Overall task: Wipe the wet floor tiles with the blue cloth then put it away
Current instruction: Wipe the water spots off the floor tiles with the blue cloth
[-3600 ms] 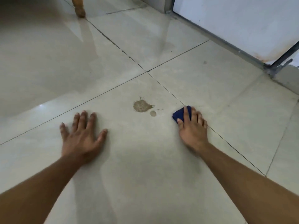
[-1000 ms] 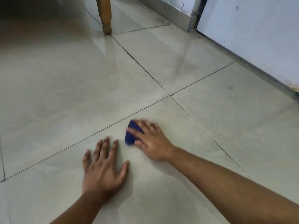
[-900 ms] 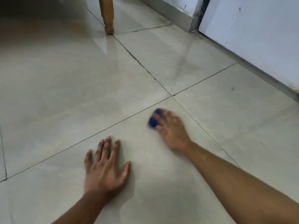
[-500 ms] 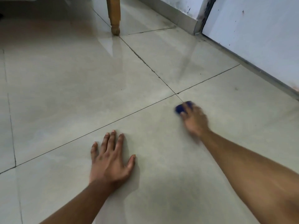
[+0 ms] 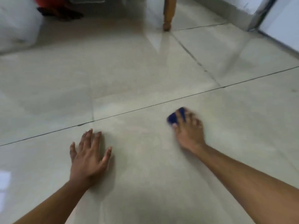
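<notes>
My right hand [image 5: 190, 130] presses a small folded blue cloth [image 5: 174, 118] flat against the pale floor tiles [image 5: 145, 159]; only the cloth's left and far edge shows beyond my fingers, and the hand is motion-blurred. My left hand [image 5: 88, 156] lies palm down on the same tile with fingers spread, holding nothing, about a hand's length to the left of the cloth. No brown stain shows on the tile between my hands.
A wooden furniture leg [image 5: 168, 15] stands at the top middle. A white door and metal frame [image 5: 275, 21] run along the top right. A white sack-like shape [image 5: 16, 25] and a red and dark object [image 5: 58, 8] sit at the top left.
The brown spill seen 3.6 s ago is gone. My right hand has swept the cloth left, then right, and now back toward me. The view has tilted up and left.
</notes>
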